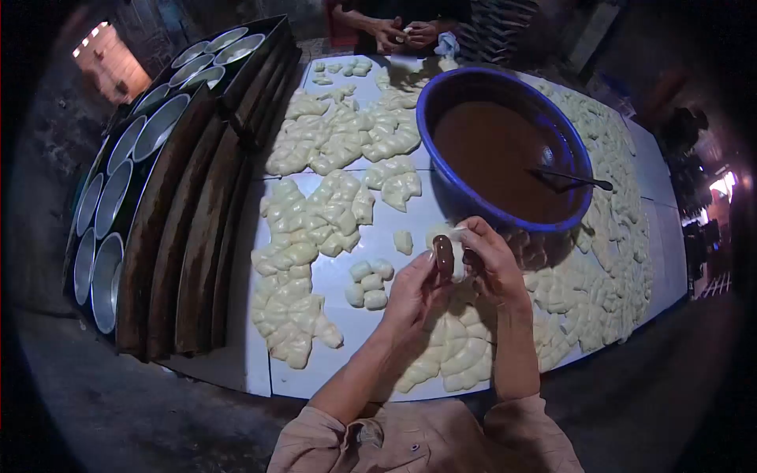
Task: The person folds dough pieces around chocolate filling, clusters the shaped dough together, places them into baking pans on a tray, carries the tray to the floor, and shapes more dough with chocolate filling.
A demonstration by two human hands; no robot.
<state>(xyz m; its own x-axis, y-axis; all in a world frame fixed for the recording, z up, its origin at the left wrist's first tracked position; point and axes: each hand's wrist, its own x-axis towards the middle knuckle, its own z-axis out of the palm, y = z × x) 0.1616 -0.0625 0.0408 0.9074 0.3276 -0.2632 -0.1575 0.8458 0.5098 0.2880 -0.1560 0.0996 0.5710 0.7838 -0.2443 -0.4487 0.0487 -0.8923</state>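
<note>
Between my two hands is a pale piece of dough (457,260) with a glossy strip of brown filling (444,257) on it. My left hand (416,290) grips it from the left, its thumb beside the filling. On the other side, my right hand (489,256) pinches the dough's right and upper edge with its fingers. Just beyond my hands stands a blue basin (505,217) of brown filling, a dark-handled utensil (579,180) resting in it. To the left sits a small cluster of rounded dough pieces (369,284), with a single dough lump (403,242) nearer my hands.
Flattened dough pieces (315,213) cover much of the white table (394,225), and more dough (599,260) lies on the right. Dark racks (181,236) holding oval metal tins (114,197) stand at left. Across the table, another person's hands (404,33) handle a small piece.
</note>
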